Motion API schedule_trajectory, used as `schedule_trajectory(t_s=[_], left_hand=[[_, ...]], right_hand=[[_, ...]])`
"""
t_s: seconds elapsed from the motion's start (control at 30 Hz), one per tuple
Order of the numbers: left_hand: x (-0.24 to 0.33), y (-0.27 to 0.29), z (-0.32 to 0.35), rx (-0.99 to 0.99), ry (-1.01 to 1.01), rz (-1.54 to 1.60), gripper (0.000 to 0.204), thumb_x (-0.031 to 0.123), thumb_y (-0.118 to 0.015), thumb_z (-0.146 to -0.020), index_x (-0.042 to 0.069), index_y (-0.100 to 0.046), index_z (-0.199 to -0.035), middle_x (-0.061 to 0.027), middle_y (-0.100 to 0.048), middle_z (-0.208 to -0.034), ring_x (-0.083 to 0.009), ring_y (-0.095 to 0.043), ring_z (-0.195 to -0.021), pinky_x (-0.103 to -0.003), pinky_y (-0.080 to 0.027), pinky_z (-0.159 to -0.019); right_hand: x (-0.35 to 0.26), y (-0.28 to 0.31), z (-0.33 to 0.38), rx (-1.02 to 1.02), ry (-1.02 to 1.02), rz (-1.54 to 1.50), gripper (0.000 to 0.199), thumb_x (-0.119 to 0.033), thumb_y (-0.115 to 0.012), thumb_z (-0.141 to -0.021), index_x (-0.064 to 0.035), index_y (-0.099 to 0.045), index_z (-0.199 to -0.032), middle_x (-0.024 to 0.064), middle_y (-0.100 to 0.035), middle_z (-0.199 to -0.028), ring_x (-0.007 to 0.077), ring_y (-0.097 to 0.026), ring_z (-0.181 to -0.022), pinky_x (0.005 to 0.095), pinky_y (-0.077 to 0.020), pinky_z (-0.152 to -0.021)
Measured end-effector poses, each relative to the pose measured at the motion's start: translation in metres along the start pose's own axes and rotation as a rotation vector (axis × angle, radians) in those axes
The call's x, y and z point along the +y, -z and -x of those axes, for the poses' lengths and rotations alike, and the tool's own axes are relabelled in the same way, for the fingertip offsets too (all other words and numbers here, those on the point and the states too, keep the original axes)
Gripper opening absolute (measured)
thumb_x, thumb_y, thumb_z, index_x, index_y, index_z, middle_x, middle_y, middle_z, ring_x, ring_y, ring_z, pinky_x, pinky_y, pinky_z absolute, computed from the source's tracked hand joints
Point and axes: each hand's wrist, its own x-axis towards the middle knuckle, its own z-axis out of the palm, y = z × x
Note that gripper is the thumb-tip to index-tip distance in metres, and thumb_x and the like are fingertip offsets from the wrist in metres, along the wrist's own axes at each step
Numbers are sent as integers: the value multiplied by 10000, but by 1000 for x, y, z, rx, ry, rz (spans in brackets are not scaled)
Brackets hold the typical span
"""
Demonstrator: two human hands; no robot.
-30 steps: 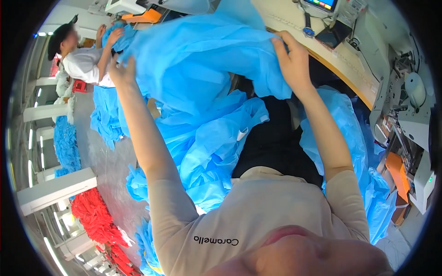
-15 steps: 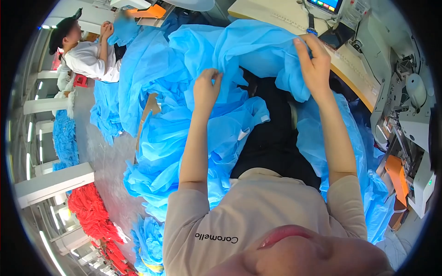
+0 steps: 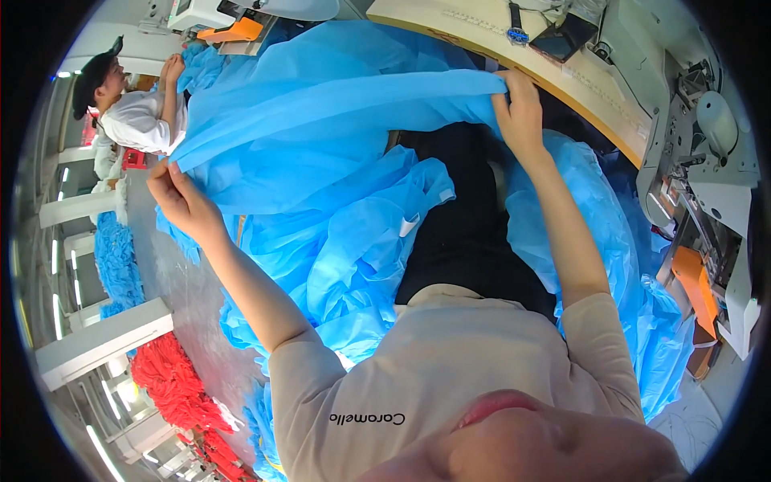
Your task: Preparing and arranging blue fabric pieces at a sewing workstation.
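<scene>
A large sheet of thin blue fabric is stretched taut between my two hands. My left hand pinches one end of its edge out at the left. At the upper right, my right hand grips the other end near the wooden sewing table. More crumpled blue fabric is heaped on my lap and at my left side. The far part of the sheet lies over the table's edge.
A sewing machine stands at the right with orange parts below it. Another person in a white top and dark cap works at the upper left. Red fabric and further blue bundles lie on the floor at the left.
My left hand has swung out to the left, pulling the blue sheet's edge straight. My right hand has kept its grip near the table.
</scene>
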Motion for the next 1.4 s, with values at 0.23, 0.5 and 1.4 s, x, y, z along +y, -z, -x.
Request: schedule_trajectory(t_s=[0.23,0.5,1.4], left_hand=[[-24,30,0,171,83,25,137,152,-514,-951,15,-517,-964,-35,-526,-893,-95,-473,-818,-242,-400,-752],[-31,49,-3,374,171,82,108,106,-525,-902,21,-489,-959,-50,-513,-918,-129,-501,-838,-260,-439,-765],[193,-138,8,-1944,-351,218,338,149,-729,-712,52,-606,-1011,-124,-613,-970,-290,-598,-920,-381,-463,-760]], right_hand=[[-45,12,9,164,-90,-339,187,-105,-652,-809,-19,-546,-937,95,-570,-840,181,-554,-749,312,-462,-702],[-142,-9,98,-456,475,-665,271,-305,-643,-813,-86,-610,-969,74,-603,-870,277,-594,-766,379,-480,-627],[-91,174,13,-365,-237,-740,270,-250,-571,-901,0,-558,-799,81,-517,-786,177,-470,-789,292,-368,-673]])
